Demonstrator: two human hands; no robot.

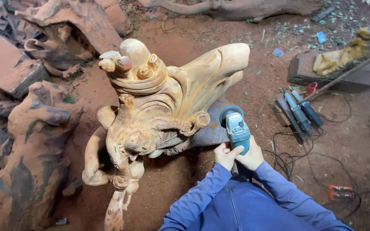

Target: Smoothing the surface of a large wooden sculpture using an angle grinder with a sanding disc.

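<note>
I see red earth ground covering the whole view, with wood chips scattered at the top right. On the left lie big rough wood blocks, dark and red-stained. In the middle stands a large pale wood carving with curls and rounded shapes; it rests on a flat dark slab that shows behind its lower right side. At the top a long root log lies across the ground. At the right a small carved piece sits on a dark block.

Below the middle I see my blue sleeves. Both hands hold 1 blue angle grinder: the left hand is closed around its body from the left, the right hand is closed around it from the right. The grinder head points up, just beside the lower right part of the carving; I cannot tell if the disc touches the wood.

Right of the grinder, 2 other power tools lie side by side, with black cables looping on the ground. A small orange device lies near the cables.
</note>
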